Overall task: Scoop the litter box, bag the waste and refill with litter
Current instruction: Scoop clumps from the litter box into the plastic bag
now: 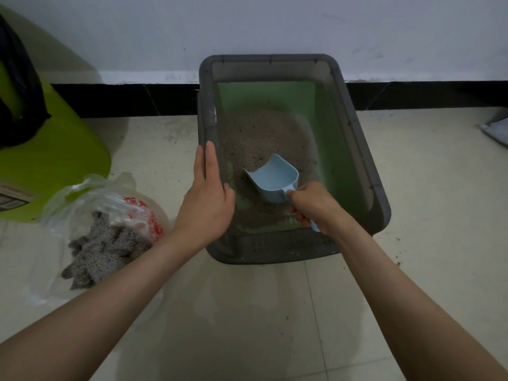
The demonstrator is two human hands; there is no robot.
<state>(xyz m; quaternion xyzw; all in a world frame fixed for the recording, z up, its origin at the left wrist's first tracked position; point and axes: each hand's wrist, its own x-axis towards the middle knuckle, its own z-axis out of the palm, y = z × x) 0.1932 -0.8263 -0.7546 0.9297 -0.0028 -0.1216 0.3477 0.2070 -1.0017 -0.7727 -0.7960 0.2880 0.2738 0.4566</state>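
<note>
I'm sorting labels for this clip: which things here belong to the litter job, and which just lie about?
Job:
grey plastic litter box
brown granular litter
pale blue plastic scoop
clear plastic bag of grey clumps

Lying about:
lime-green plastic bin with black liner
pale object at the right edge

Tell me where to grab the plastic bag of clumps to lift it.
Take the bag by its loose, crumpled mouth at the far end, coming from above. The clumps lie heaped toward the near end, so lifting by the mouth should keep them inside.
</note>
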